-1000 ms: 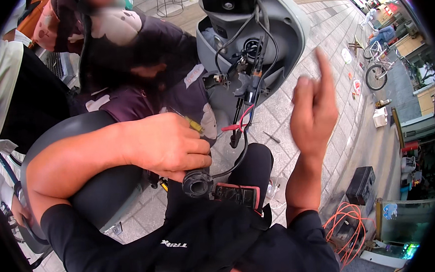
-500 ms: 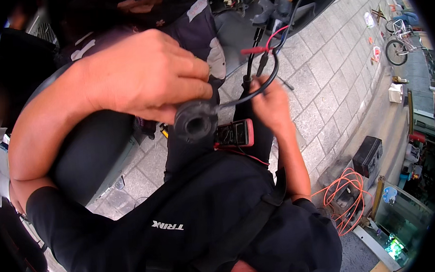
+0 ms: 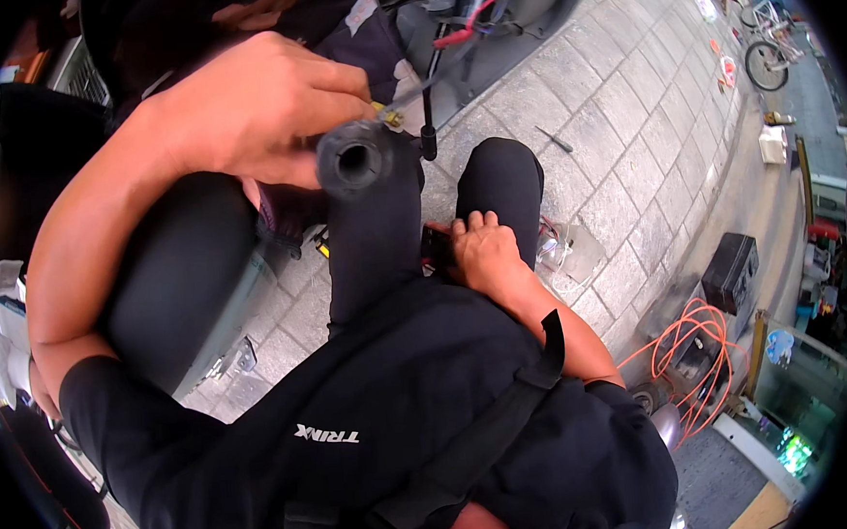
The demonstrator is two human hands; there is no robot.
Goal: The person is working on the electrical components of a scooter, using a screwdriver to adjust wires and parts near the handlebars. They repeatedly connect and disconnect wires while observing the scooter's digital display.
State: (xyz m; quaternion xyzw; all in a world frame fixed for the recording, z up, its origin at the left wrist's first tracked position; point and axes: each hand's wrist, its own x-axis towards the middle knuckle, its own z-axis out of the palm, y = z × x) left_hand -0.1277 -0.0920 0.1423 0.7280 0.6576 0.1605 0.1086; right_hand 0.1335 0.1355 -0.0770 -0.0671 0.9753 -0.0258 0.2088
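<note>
My left hand (image 3: pixel 273 109) is closed beside a black rubber handlebar grip (image 3: pixel 352 159) with a hollow round end, between its thumb and curled fingers. Next to the fingertips is a small brass-coloured part (image 3: pixel 391 117). Low between my knees, my right hand (image 3: pixel 489 253) lies over a multimeter (image 3: pixel 435 247), its fingers bent around the casing and covering most of it. Beyond the grip, a red probe or clip (image 3: pixel 469 27) sits among the scooter's wires. A thin black rod with a thick end (image 3: pixel 429 140) hangs down near it.
A dark seat (image 3: pixel 186 269) stands at the left. Grey paving (image 3: pixel 619 126) stretches to the right, with a thin dark tool (image 3: pixel 556 140) on it. Farther right are a black box-shaped battery (image 3: pixel 731 273), a tangled orange cable (image 3: pixel 700 345) and a bicycle (image 3: pixel 768 59).
My right hand has come down from the dark leads near the wires onto the multimeter. The view has shifted somewhat; my left hand stays by the grip.
</note>
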